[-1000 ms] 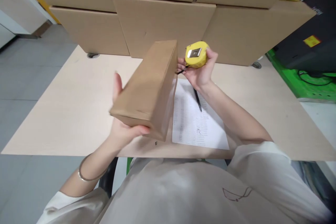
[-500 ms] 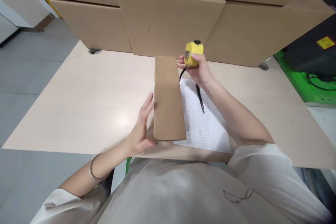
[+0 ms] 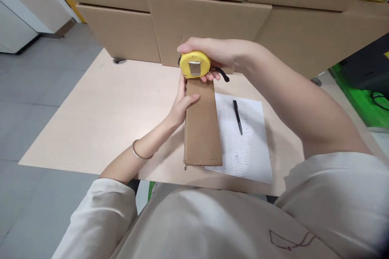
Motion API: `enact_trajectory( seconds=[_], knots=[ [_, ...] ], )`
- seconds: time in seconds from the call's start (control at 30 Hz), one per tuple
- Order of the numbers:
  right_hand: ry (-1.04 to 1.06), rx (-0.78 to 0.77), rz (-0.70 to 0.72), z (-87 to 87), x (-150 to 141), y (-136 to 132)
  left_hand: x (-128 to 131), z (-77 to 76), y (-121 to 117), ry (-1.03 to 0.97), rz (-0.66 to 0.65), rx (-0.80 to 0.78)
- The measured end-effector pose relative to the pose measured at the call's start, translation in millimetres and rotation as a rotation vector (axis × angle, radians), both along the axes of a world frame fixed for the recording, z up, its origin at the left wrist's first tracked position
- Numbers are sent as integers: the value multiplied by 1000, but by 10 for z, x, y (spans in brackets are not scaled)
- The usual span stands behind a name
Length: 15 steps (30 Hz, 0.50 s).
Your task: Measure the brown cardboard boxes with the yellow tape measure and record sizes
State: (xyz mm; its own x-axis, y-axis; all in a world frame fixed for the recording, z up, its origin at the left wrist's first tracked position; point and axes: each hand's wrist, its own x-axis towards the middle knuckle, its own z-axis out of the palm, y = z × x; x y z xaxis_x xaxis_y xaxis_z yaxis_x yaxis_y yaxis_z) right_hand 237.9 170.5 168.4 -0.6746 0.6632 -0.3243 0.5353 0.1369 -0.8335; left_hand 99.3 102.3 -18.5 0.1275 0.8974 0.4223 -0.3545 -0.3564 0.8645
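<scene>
My right hand [image 3: 217, 54] is closed around a yellow tape measure [image 3: 186, 64], above the far end of a long, narrow cardboard box [image 3: 203, 133]. The tape measure's metal clip faces up, and its black wrist strap hangs to the right. My left hand [image 3: 182, 105] grips the box's left edge near the far end, thumb on the top face and fingers along the side. The fingertips are partly hidden near the tape measure. No drawn-out blade shows.
A printed sheet [image 3: 258, 149] lies partly under the box's right side, with a black pen [image 3: 238, 117] on it. Large stacked cartons [image 3: 121, 32] form a wall at the back of the pale table [image 3: 121, 117]. Green and black equipment [image 3: 358, 101] stands at the right.
My right hand has moved left and turned over with the tape measure, bringing it over the box's far end. My left hand has gone forward and taken hold of the box's edge.
</scene>
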Motion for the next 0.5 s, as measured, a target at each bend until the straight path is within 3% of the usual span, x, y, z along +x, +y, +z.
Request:
enact_trajectory(
  seconds=[0.1, 0.23, 0.5],
  knots=[
    [-69, 15, 36, 16, -48, 6, 36, 66, -38, -50, -5, -11],
    [-71, 34, 11, 70, 54, -38, -19, 115, -78, 73, 56, -67],
    [7, -32, -92, -69, 800, 128, -104, 4, -81, 171, 115, -101]
  ],
)
